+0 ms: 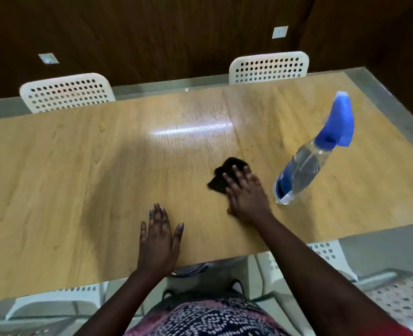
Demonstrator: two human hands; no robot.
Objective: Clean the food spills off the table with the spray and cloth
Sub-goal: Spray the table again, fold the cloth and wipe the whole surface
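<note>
A dark, nearly black cloth lies bunched on the light wood-grain counter, crumpled into an uneven lump with a rounded fold at its far end and a ragged corner poking out toward the left. The right hand lies flat on top of it, palm down, fingers spread and extended over the near half of the fabric, pressing it against the surface rather than pinching it. Just beyond the cloth, small dark specks dot the wood near a seam between two panels. The left hand rests flat on the bare counter nearer the front edge, fingers spread, holding nothing; its nails show a pale blue polish. To the right of the cloth, near but apart from the right hand, stands the spray bottle: a clear plastic body with clear liquid inside, a blue label band near its base, and a bright blue trigger head with the nozzle pointing away. It looks tilted through the wide lens. A glare streak shines on the wood behind. Two white perforated chairs stand at the far edge.
</note>
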